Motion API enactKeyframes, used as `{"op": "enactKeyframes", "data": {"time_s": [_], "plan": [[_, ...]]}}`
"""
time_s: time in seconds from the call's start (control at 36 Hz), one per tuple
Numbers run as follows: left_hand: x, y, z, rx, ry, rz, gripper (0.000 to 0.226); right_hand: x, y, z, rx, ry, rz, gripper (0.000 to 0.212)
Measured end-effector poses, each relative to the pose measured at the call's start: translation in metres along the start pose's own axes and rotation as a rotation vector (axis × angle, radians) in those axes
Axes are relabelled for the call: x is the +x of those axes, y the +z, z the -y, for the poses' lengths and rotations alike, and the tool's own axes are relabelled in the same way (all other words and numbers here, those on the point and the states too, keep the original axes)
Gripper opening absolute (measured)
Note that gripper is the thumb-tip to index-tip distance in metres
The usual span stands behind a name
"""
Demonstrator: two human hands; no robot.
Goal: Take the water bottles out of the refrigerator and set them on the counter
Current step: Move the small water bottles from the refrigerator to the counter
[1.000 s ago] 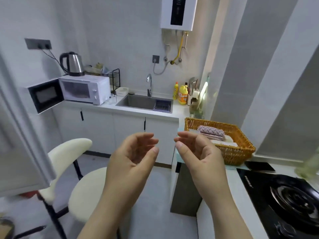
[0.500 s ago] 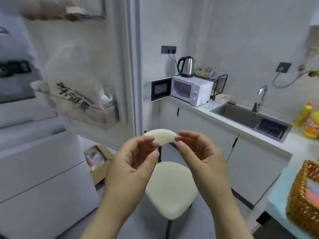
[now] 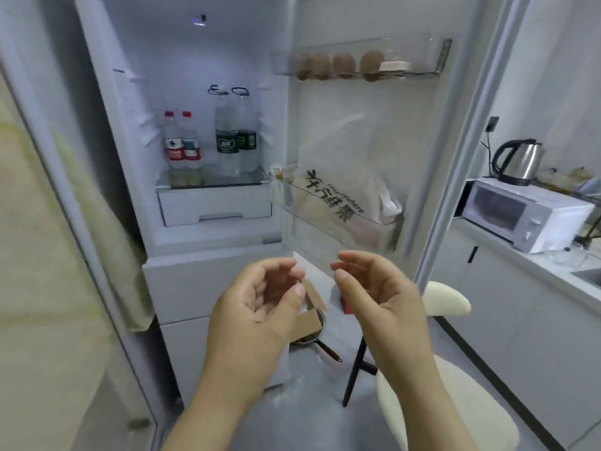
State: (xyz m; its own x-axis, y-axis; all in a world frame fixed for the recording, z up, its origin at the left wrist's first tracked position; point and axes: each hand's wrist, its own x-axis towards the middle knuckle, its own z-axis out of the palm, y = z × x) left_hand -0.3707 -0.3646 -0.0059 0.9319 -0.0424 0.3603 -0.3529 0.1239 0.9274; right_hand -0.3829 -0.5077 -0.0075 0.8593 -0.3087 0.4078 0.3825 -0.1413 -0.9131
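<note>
The refrigerator (image 3: pixel 208 245) stands open in front of me. On its glass shelf (image 3: pixel 213 183) two small red-capped water bottles (image 3: pixel 181 143) stand side by side at the left. Two taller bottles with green labels (image 3: pixel 233 138) stand to their right. My left hand (image 3: pixel 260 307) and my right hand (image 3: pixel 377 294) hover side by side below the shelf, in front of the lower drawers. Both have loosely curled fingers and hold nothing. Neither touches a bottle.
The open door (image 3: pixel 367 151) at the right carries eggs (image 3: pixel 338 66) in its top rack and a printed plastic bag (image 3: pixel 338 196) lower down. A cream stool (image 3: pixel 445 421) stands at the lower right. A microwave (image 3: pixel 523 213) and kettle (image 3: pixel 520 161) sit on the counter (image 3: pixel 566 275).
My view has swung left from the sink and counter to the open refrigerator. The bottles on the shelf have come into sight. My hands have stayed raised, empty, slightly further apart.
</note>
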Motion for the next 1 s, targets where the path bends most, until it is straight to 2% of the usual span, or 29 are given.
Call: {"op": "enactKeyframes", "data": {"time_s": [0.22, 0.44, 0.64, 1.0], "plan": [[0.028, -0.097, -0.001, 0.043, 0.040, -0.078, 0.024, 0.014, 0.105, -0.005, 0.042, -0.023, 0.091, 0.019], [0.059, -0.153, 0.011, 0.066, 0.028, -0.134, 0.023, 0.034, 0.170, -0.015, 0.029, 0.015, 0.145, 0.019], [0.102, -0.166, 0.030, 0.073, 0.019, -0.174, 0.023, 0.077, 0.196, -0.035, 0.020, 0.007, 0.189, 0.018], [0.217, -0.144, 0.066, 0.150, 0.035, -0.251, 0.022, 0.201, 0.216, -0.085, 0.131, 0.015, 0.233, 0.019]]}}
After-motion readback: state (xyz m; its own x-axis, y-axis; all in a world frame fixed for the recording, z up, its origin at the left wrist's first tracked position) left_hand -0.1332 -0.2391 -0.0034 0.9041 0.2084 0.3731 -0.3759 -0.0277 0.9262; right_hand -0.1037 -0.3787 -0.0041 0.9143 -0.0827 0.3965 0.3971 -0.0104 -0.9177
